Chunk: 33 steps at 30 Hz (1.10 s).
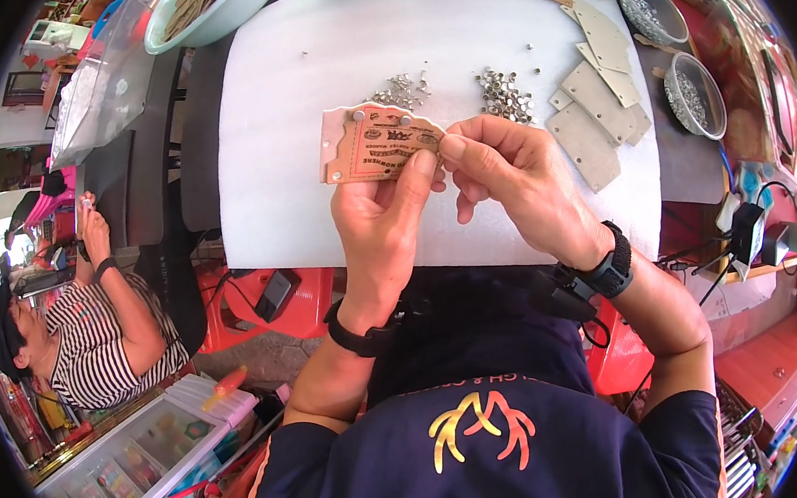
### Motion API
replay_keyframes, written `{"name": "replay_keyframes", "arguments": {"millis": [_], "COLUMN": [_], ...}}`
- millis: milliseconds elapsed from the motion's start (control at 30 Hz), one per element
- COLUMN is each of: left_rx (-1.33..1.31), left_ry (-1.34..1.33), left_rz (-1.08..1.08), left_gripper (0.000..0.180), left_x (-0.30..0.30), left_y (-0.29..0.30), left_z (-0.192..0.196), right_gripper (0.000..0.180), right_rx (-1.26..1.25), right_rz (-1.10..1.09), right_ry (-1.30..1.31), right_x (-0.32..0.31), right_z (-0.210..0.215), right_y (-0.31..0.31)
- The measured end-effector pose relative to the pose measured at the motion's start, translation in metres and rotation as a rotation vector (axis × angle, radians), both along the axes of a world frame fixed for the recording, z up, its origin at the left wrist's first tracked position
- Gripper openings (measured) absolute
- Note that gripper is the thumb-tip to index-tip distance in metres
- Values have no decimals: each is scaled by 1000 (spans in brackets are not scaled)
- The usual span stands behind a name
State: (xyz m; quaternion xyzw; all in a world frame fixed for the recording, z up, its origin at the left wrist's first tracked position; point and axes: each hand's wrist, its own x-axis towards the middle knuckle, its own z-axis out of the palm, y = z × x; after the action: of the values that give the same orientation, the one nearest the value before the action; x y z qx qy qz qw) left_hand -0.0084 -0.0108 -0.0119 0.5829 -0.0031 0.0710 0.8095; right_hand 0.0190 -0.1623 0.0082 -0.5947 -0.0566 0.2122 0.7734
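both hands are up over the near edge of a white foam pad (319, 74) on a dark table (197, 130), working one small printed card (378, 146). the card is tan-orange with a pale scalloped backing showing at its left and top edges, held roughly level and above the pad, centre of the view. left hand (384, 218) comes up from below, thumb pressed on the card's right lower face, other fingers curled behind it, so it is gripping the card. right hand (507, 178) sits just right of it, fingertips (453, 148) pinched together at the card's right edge, touching it; cannot tell if a small piece is in that pinch. small round silver studs show along the card's top edge. both wrists wear black bands. on the pad, far of the card, two loose heaps of silver rivets (502, 93) lie near each other, a few strays apart. to the far right, a fan of grey card blanks (597, 105) overlaps the pad's edge, and two mesh bowls (696, 95) of metal bits stand beyond them. far left, a pale green basin (240, 2) holds sticks and brown pieces. at the near left, well apart, another person in a striped shirt (97, 338) sits with a hand raised. a red stool (296, 302) is under the table.
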Motion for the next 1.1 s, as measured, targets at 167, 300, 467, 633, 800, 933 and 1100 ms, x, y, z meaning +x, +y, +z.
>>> {"name": "replay_keyframes", "arguments": {"millis": [167, 300, 467, 633, 800, 933, 1100], "left_rx": [19, -9, -23, -81, -113, -86, -107], "left_ry": [35, 69, 93, 138, 136, 170, 194], "left_rz": [-14, -15, -10, -125, -158, -103, -97], "left_gripper": [25, 29, 34, 38, 37, 33, 31], "left_x": [-1, -2, -7, -13, -10, -9, -6], "left_y": [7, 5, 2, 10, 7, 13, 12], "left_z": [0, 5, 3, -1, -2, -11, -10], "right_gripper": [28, 26, 21, 19, 17, 14, 16], "right_rx": [-46, -176, -331, -214, -221, -567, -1059], "right_rz": [1, -32, -72, -43, -9, -193, -164], "right_ry": [-54, -60, -72, -46, -40, -309, -734], "right_x": [-2, -2, -5, -10, -4, 24, 48], "right_z": [-1, 0, -4, 0, 2, 16, 15], "right_y": [0, -2, -5, -7, -19, -49, -91]}}
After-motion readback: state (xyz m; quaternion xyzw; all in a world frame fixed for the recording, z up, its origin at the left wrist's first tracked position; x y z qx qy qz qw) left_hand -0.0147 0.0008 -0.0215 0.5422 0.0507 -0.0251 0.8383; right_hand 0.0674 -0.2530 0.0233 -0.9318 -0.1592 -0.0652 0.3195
